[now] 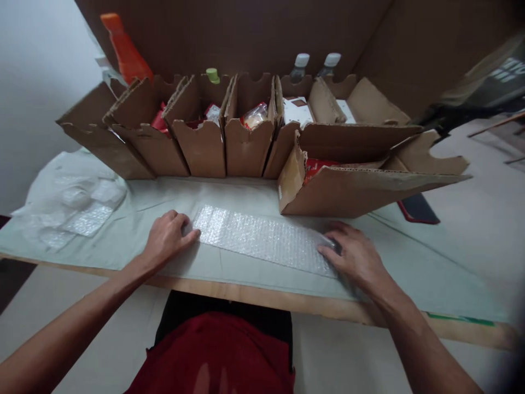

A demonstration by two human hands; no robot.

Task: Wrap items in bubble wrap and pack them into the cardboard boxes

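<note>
A long strip of bubble wrap lies stretched across the cloth between my two hands. At its left end, my left hand is closed, thumb and fingers pinching the edge. My right hand curls around a small dark object at the strip's right end. Most of that object is hidden by the fingers and the plastic, so its kind does not show. The right hand is slightly blurred.
Several cardboard bins line the table's back. A larger cardboard box stands before them at right. More bubble wrap is heaped at left. A dark flat item lies right of the box. An orange bottle rises behind the bins.
</note>
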